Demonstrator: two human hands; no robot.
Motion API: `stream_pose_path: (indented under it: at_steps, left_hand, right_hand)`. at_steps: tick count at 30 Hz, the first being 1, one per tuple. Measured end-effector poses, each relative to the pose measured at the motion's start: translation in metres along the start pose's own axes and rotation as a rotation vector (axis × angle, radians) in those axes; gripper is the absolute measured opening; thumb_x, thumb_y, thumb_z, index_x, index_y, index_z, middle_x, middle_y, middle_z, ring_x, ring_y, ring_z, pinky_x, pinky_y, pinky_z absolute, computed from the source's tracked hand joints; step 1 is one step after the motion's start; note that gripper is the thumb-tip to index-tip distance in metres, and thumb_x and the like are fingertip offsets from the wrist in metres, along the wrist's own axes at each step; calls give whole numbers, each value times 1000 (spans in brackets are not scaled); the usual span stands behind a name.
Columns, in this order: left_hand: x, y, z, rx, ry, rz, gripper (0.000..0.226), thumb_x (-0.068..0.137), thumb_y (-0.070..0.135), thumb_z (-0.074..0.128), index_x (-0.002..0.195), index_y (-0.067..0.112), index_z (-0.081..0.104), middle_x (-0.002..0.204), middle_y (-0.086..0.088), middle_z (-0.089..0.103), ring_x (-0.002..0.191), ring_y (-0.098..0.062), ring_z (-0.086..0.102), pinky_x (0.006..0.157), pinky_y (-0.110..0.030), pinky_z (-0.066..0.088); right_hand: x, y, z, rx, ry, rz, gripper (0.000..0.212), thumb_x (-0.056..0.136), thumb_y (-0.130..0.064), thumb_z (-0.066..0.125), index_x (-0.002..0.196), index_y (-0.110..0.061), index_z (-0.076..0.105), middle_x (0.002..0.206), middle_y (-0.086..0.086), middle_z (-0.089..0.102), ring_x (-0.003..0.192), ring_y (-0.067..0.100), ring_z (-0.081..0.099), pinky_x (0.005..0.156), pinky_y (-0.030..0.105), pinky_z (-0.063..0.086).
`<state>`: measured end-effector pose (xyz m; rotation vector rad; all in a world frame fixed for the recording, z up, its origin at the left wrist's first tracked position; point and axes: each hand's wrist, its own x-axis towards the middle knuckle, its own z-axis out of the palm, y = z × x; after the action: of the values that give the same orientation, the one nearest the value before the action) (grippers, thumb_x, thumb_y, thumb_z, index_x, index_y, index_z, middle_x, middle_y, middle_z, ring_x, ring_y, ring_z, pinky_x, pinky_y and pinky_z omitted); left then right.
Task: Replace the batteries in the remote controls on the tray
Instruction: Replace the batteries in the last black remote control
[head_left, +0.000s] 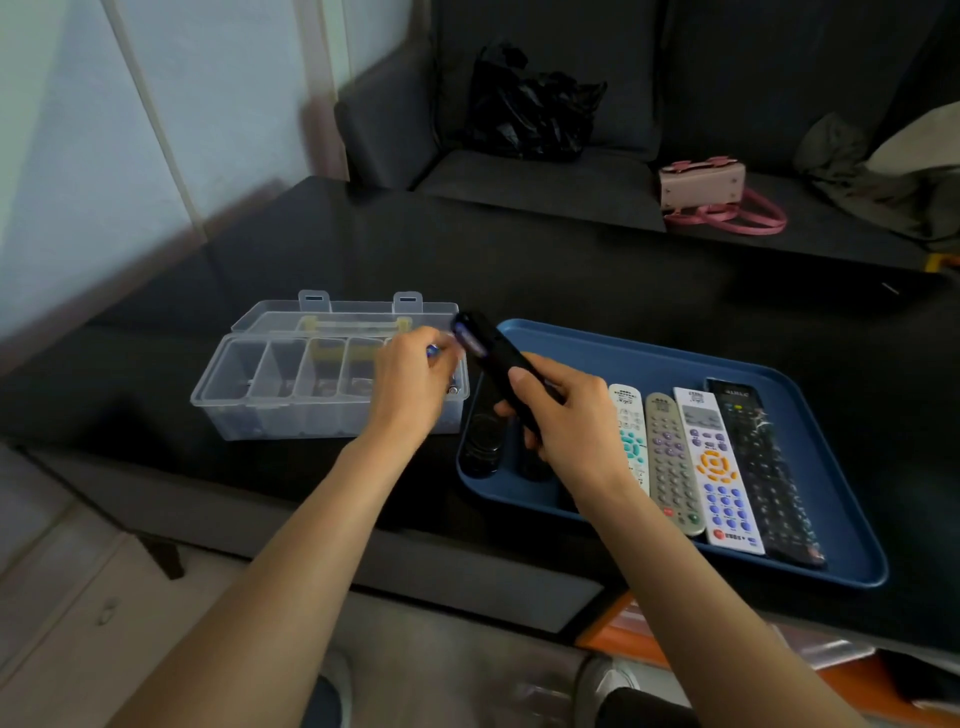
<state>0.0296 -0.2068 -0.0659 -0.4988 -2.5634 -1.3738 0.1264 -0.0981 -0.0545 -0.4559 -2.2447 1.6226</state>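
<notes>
My right hand (563, 415) grips a black remote (496, 358) and holds it tilted above the left end of the blue tray (727, 358), its open battery bay showing a purple battery. My left hand (410, 384) pinches a small blue-tipped battery (432, 351) just left of the remote's top end, over the clear compartment box (291, 389). On the tray lie another black remote (480, 441), a white one (631, 426), a grey one (672, 462), a white one with orange and blue buttons (719, 467) and a long black one (763, 467).
The box stands open on the black table (571, 270), its lid (343, 312) tipped back. Behind the table a dark sofa (545, 176) carries a black plastic bag (530, 104) and a pink handbag (706, 192). Orange items (628, 629) lie under the table's front edge.
</notes>
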Motion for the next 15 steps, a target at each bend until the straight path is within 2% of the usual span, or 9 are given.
stream_pose_path:
  at_steps: [3, 6, 9, 11, 15]
  left_hand:
    - [0, 0, 5, -48, -11, -17, 16, 88, 7, 53, 73, 12, 56, 61, 4, 50, 60, -12, 48, 53, -20, 33]
    - [4, -1, 5, -37, 7, -51, 13, 92, 12, 49, 87, 11, 61, 69, 4, 55, 62, -5, 49, 53, -7, 36]
    - [4, -3, 5, -130, 50, -95, 13, 94, 19, 50, 102, 16, 59, 80, 8, 62, 68, 0, 54, 61, -4, 41]
    - [3, 0, 5, -136, 66, -51, 18, 90, 24, 59, 104, 15, 64, 90, 8, 63, 72, 1, 55, 66, -2, 41]
    - [-1, 2, 9, -140, 157, -24, 23, 81, 22, 71, 101, 12, 68, 92, 7, 65, 81, -2, 57, 65, 0, 40]
  right_hand:
    - [1, -10, 2, 50, -14, -6, 16, 96, -23, 52, 99, -27, 68, 70, 3, 69, 42, -1, 50, 42, 13, 36]
    - [2, -10, 3, 115, -11, 85, 16, 96, -24, 52, 91, -32, 65, 72, 7, 71, 41, 2, 49, 39, 17, 38]
    - [2, -6, 2, 110, -1, 140, 17, 97, -24, 51, 92, -29, 67, 73, 8, 71, 42, 4, 49, 40, 18, 37]
    - [3, -5, 2, 106, -6, 138, 19, 97, -25, 51, 86, -32, 65, 73, 7, 71, 41, 1, 49, 41, 16, 38]
    - [2, -6, 4, 77, -5, 125, 25, 97, -25, 51, 77, -37, 60, 73, 5, 70, 41, 0, 49, 42, 16, 39]
